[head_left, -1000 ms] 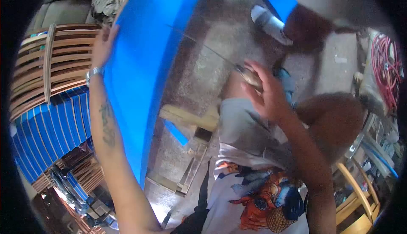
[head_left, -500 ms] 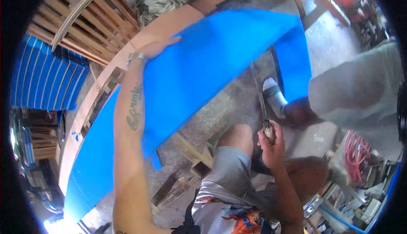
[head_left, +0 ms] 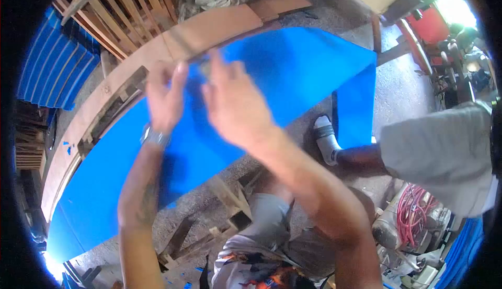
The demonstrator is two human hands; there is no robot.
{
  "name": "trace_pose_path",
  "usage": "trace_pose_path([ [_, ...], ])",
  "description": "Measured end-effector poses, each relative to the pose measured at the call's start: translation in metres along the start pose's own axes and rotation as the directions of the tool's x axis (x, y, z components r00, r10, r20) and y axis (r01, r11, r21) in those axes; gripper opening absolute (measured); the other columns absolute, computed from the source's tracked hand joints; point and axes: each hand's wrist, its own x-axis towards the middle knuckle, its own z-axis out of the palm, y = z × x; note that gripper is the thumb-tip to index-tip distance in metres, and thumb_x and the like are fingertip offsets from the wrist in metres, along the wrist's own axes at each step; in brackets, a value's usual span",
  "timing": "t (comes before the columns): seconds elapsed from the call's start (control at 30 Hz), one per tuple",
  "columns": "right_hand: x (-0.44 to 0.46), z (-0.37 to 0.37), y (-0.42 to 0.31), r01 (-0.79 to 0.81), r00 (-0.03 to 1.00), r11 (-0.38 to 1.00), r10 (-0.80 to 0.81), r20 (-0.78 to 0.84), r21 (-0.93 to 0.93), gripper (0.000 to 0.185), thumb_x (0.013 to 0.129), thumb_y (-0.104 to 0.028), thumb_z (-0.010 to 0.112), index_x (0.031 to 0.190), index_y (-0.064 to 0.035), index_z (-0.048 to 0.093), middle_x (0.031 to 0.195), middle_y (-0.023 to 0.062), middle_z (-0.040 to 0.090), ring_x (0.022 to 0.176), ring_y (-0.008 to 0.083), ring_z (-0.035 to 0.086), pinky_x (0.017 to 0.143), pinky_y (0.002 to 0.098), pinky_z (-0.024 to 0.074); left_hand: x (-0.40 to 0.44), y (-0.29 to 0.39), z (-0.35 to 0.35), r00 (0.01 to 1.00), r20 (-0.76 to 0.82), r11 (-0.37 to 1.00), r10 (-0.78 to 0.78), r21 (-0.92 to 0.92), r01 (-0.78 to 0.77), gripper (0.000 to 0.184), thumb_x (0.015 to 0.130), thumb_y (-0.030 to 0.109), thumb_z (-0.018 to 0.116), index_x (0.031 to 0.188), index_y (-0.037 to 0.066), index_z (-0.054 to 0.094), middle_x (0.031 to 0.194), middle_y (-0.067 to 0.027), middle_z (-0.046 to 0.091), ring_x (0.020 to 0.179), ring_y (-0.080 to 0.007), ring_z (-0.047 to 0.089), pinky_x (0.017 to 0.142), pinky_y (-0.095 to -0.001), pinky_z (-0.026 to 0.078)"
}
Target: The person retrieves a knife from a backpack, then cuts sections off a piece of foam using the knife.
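A large blue sheet [head_left: 293, 80] lies across the curved wooden piece in front of me, one end hanging down at the right. My left hand [head_left: 166, 98], wearing a metal watch, is just over the sheet's far edge with thumb and fingers apart, holding nothing visible. Close beside it, my right hand [head_left: 238, 106] is closed over the sheet around the handle of a long, thin-bladed knife. Motion blurs the hand, and its fingers mostly hide the handle; a faint dark streak reaches over the wood. The curved wooden piece [head_left: 209, 27] runs along the sheet's far edge.
Another person's leg in grey shorts [head_left: 439, 153] and a sandalled foot [head_left: 327, 140] are at the right. A coil of pink hose [head_left: 415, 210] lies below. Slatted wood [head_left: 125, 6] and striped blue material [head_left: 57, 61] are at upper left. A wooden frame [head_left: 235, 213] stands beneath the sheet.
My right hand has swung up and left with the knife, from beside my knee to the sheet's far edge. My left hand has come off the sheet, its fingers now raised.
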Motion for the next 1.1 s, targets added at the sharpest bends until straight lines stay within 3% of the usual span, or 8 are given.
trace_pose_path([
  [0.17, 0.013, 0.053, 0.013, 0.268, 0.948, 0.961, -0.251, 0.197, -0.063, 0.047, 0.080, -0.025, 0.061, 0.120, -0.0018, 0.051, 0.100, 0.0150, 0.055, 0.084, 0.0305, 0.052, 0.070, 0.0428, 0.0407, -0.003, -0.010, -0.003, 0.957, 0.075, 0.925, 0.280, 0.246, -0.290, 0.031, 0.068, 0.011, 0.079, 0.063, 0.009, 0.049, 0.063, -0.0051, 0.051, 0.059, -0.0214, 0.048, 0.056, -0.0332, 0.038],
  [0.37, 0.027, 0.049, 0.021, 0.201, 0.927, 0.976, -0.216, 0.307, 0.078, 0.051, 0.074, -0.027, 0.067, 0.116, -0.0005, 0.054, 0.099, 0.0134, 0.052, 0.090, 0.0306, 0.049, 0.072, 0.0436, 0.0380, 0.015, -0.022, -0.001, 0.930, 0.030, 0.918, 0.366, 0.154, -0.366, 0.021, 0.065, 0.017, 0.081, 0.065, 0.011, 0.061, 0.060, -0.0025, 0.053, 0.055, -0.0219, 0.047, 0.055, -0.0353, 0.035],
  [0.5, 0.041, 0.030, 0.019, 0.159, 0.862, 0.981, -0.193, 0.469, 0.113, 0.057, 0.072, -0.029, 0.070, 0.116, 0.0015, 0.053, 0.102, 0.0151, 0.052, 0.090, 0.0312, 0.048, 0.071, 0.0428, 0.0378, 0.007, -0.001, 0.004, 0.995, 0.012, 0.869, 0.096, 0.488, -0.089, 0.016, 0.066, 0.022, 0.079, 0.078, 0.016, 0.070, 0.077, -0.0020, 0.053, 0.071, -0.0227, 0.049, 0.068, -0.0375, 0.037],
  [0.63, 0.063, 0.009, 0.037, 0.022, 0.768, 0.905, -0.287, 0.572, 0.424, 0.054, 0.074, -0.030, 0.074, 0.116, -0.0023, 0.054, 0.110, 0.0167, 0.054, 0.098, 0.0333, 0.052, 0.082, 0.0454, 0.0416, -0.021, 0.014, 0.002, 0.985, -0.054, 0.708, -0.161, 0.689, 0.154, 0.019, 0.069, 0.026, 0.076, 0.087, 0.022, 0.072, 0.092, -0.0037, 0.050, 0.085, -0.0244, 0.047, 0.078, -0.0397, 0.036],
  [0.67, 0.073, 0.002, 0.044, -0.232, 0.718, 0.818, -0.220, 0.660, 0.526, 0.041, 0.078, -0.026, 0.073, 0.111, -0.0056, 0.059, 0.106, 0.0141, 0.059, 0.099, 0.0319, 0.055, 0.087, 0.0445, 0.0419, -0.023, 0.014, 0.002, 0.976, -0.045, 0.718, -0.214, 0.670, 0.189, 0.018, 0.078, 0.028, 0.068, 0.092, 0.017, 0.070, 0.096, -0.0076, 0.049, 0.092, -0.0272, 0.047, 0.085, -0.0428, 0.034],
  [0.87, 0.145, -0.010, 0.106, 0.129, 0.872, 0.958, -0.233, 0.429, 0.258, 0.019, 0.082, -0.018, 0.069, 0.099, -0.0105, 0.066, 0.100, 0.0074, 0.066, 0.098, 0.0277, 0.060, 0.086, 0.0411, 0.0429, -0.028, -0.001, 0.004, 0.967, -0.018, 0.724, -0.255, 0.659, 0.203, 0.031, 0.081, 0.041, 0.053, 0.095, 0.017, 0.066, 0.096, -0.0107, 0.048, 0.091, -0.0306, 0.045, 0.087, -0.0471, 0.031],
  [0.97, 0.155, 0.003, 0.130, 0.187, 0.750, 0.941, -0.322, 0.577, 0.281, 0.022, 0.081, -0.018, 0.071, 0.101, -0.0112, 0.067, 0.101, 0.0057, 0.067, 0.098, 0.0252, 0.060, 0.086, 0.0396, 0.0429, -0.035, -0.006, 0.007, 0.959, -0.027, 0.703, -0.283, 0.674, 0.227, 0.030, 0.072, 0.043, 0.056, 0.091, 0.021, 0.066, 0.096, -0.0068, 0.045, 0.094, -0.0278, 0.044, 0.088, -0.0469, 0.030],
  [1.1, 0.149, 0.005, 0.139, 0.094, 0.783, 0.934, -0.282, 0.554, 0.344, 0.025, 0.079, -0.017, 0.073, 0.102, -0.0102, 0.066, 0.101, 0.0051, 0.067, 0.096, 0.0245, 0.061, 0.085, 0.0394, 0.0441, -0.038, -0.012, 0.006, 0.959, -0.005, 0.707, -0.282, 0.675, 0.211, 0.036, 0.076, 0.049, 0.050, 0.091, 0.019, 0.065, 0.094, -0.0086, 0.043, 0.092, -0.0288, 0.043, 0.087, -0.0477, 0.030],
])
